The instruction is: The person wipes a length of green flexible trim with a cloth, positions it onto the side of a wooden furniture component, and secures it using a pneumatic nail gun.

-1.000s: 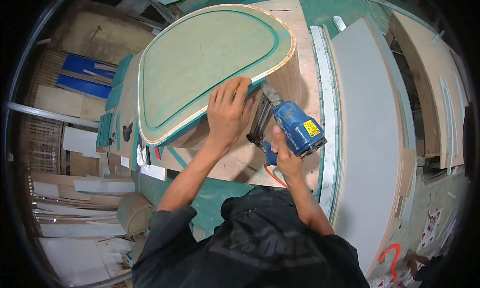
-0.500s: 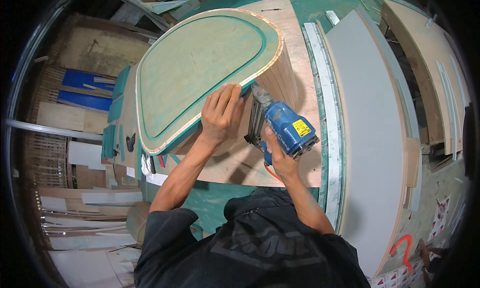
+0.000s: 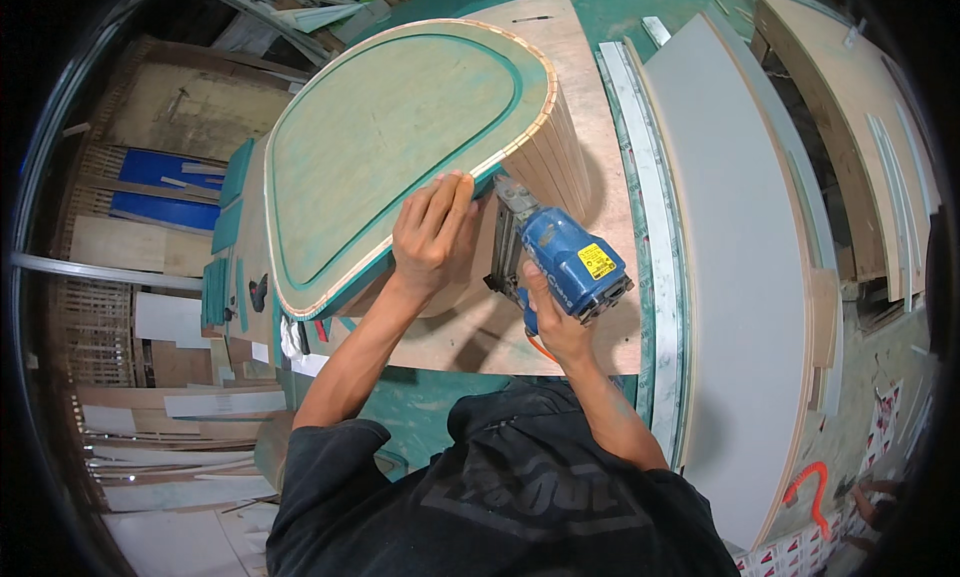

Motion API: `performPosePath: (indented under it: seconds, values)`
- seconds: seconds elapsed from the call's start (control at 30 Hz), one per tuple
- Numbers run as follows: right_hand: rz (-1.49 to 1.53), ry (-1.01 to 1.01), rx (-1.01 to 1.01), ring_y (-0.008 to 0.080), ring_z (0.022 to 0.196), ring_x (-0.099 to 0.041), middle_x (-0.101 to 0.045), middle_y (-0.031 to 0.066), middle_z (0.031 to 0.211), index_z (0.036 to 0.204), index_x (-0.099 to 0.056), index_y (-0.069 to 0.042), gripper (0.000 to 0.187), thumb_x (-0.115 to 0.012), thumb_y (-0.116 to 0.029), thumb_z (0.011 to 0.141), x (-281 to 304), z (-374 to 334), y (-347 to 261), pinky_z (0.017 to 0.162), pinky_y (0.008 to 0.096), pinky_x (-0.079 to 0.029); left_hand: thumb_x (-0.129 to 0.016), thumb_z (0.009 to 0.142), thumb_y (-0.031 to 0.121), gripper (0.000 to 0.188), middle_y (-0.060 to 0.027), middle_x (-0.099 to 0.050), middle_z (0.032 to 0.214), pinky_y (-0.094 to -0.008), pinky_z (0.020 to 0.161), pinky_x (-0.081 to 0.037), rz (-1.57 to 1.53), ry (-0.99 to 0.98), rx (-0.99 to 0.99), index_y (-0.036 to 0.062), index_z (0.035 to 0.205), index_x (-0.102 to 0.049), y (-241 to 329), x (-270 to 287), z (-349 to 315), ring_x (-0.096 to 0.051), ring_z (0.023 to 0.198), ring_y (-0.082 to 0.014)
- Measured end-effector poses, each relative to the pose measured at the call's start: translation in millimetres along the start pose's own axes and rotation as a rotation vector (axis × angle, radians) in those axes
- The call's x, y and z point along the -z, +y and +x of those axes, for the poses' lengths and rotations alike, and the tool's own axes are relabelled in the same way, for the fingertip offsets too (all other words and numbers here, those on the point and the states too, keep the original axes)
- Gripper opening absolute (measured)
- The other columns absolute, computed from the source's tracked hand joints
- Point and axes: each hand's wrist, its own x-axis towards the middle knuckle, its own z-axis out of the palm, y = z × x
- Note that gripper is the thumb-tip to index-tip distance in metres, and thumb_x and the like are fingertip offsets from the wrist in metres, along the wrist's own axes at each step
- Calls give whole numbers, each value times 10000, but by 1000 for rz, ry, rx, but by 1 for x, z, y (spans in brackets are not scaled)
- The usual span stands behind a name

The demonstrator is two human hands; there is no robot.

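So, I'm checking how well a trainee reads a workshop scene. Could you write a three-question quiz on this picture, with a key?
1. Multiple choice: what is the main colour of the nail gun's body?
A) Red
B) Blue
C) Green

2. True or false: the left hand touches the edge of the rounded top.

3. Fill in the blank: the nail gun is held in the person's ____ hand.

Key:
1. B
2. True: its fingers lie over the near edge.
3. Right: the right hand is wrapped around the grip.
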Motion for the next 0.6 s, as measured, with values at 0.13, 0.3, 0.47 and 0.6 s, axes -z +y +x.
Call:
performPosePath:
  seconds: [0.13,0.3,0.47,0.6]
  values:
    - [34,9,-9,244,862,-723,-743,116,987,1035,-749,-23,184,-789,-121,885,-3,-2,3,792,360,-545,-807,687,-50,471,-148,-717,1118,-368,841,-548,-1,-1,-12,-36,1147,-706,-1,0,0,-695,984,-282]
    - [114,86,147,101,589,-540,-584,-11,684,847,-647,-61,221,-714,-226,978,-7,4,-8,555,290,-432,-809,687,-41,467,-142,-722,1105,-363,828,-548,14,4,-20,-32,1144,-710,-1,0,1,-697,966,-277]
    - [203,114,65,98,596,-545,-591,-16,696,843,-658,-66,206,-729,-216,965,-10,6,-13,566,294,-438,-804,695,-32,464,-137,-721,1106,-361,817,-549,28,10,-31,-28,1149,-710,-4,-4,-2,-697,951,-270]
    - [101,113,147,96,599,-543,-589,-18,695,854,-656,-71,195,-728,-214,965,-11,5,-6,569,293,-436,-801,697,-31,466,-135,-720,1109,-360,814,-550,39,12,-45,-28,1154,-708,-4,-4,-2,-696,951,-269]
